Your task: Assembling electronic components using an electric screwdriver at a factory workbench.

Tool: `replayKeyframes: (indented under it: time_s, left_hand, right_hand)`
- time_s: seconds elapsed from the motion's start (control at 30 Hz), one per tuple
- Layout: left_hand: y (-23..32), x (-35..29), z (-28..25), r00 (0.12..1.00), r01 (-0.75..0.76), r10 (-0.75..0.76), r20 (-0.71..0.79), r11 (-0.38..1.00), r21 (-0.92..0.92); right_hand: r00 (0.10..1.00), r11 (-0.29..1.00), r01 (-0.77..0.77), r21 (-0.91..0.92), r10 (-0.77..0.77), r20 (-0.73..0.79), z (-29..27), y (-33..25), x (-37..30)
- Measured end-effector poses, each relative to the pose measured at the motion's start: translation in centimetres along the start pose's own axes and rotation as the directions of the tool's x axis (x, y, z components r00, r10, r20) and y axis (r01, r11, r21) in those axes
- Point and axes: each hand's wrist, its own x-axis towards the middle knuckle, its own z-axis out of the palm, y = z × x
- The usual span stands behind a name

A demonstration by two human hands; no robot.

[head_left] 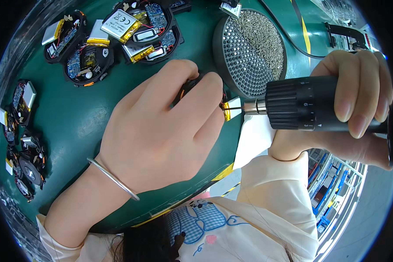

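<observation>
My left hand (161, 126) is closed over a small round black electronic assembly (188, 89), most of it hidden under the fingers. A silver battery pouch with yellow tape (232, 109) sticks out beside the fingertips. In my right hand (358, 91) is a black electric screwdriver (301, 104), lying level with its thin bit pointing left. The bit reaches across the battery pouch toward the assembly; its tip's contact is hidden by my fingers. Just beyond the driver stands a round black screw tray (244, 65) with small holes, partly heaped with tiny screws (262, 39).
Several open round assemblies with batteries and blue boards (155, 17) lie at the back left of the green mat (74, 144). More assemblies (30, 166) sit along the left edge. A white paper (254, 139) lies under the driver. A black cable (288, 39) runs behind the tray.
</observation>
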Motion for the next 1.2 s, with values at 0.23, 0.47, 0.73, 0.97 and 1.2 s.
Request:
replayKeyframes:
  time_s: [0.23,0.47,0.73,0.97,1.2]
  left_hand:
    - [0.0,-0.1,-0.1,1.000,0.023,-0.023,-0.007,0.999,-0.043]
    - [-0.2,0.0,-0.7,0.986,-0.156,0.152,0.069,0.986,0.054]
    - [0.0,-0.2,-0.5,0.998,-0.032,0.034,0.057,0.999,-0.033]
    - [0.1,-0.2,-0.5,0.999,-0.008,0.011,0.052,0.998,-0.054]
    - [0.1,-0.3,-0.4,0.999,0.034,-0.030,0.045,0.995,-0.092]
  right_hand:
    - [0.887,0.924,-0.343,0.171,0.378,-0.265,-2.5,-3.7,-1.5]
    - [0.969,0.962,-0.237,0.139,0.244,-0.037,-5.2,-3.7,-2.4]
    - [0.995,0.996,-0.054,-0.066,0.059,0.083,-2.0,-0.8,-1.2]
    - [0.968,0.966,0.038,-0.256,0.028,0.248,0.0,0.6,-0.7]
    - [0.939,0.934,0.110,-0.340,0.014,0.343,1.5,1.2,-0.2]
